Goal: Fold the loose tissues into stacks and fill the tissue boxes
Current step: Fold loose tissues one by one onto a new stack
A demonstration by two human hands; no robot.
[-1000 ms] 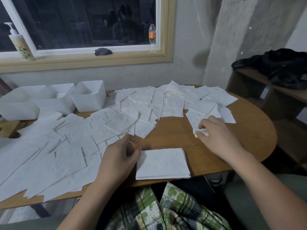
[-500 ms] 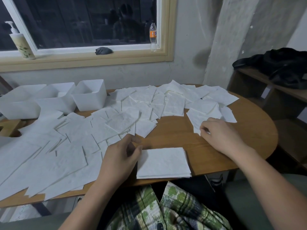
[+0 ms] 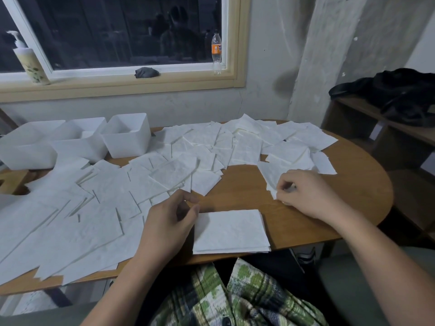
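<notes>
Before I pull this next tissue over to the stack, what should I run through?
1. Grip: right hand pinches the loose tissue at its near corner: ok.
2. Single sheet pinched: cannot tell.
3. Path: bare table between that tissue and the stack: ok.
4. Stack alignment: roughly square, lower sheets peeking out at right: ok.
5. Support: left hand sits at the stack's left edge; contact: cannot tell.
6. The tissue boxes filled: not ok, nearest looks almost empty.
</notes>
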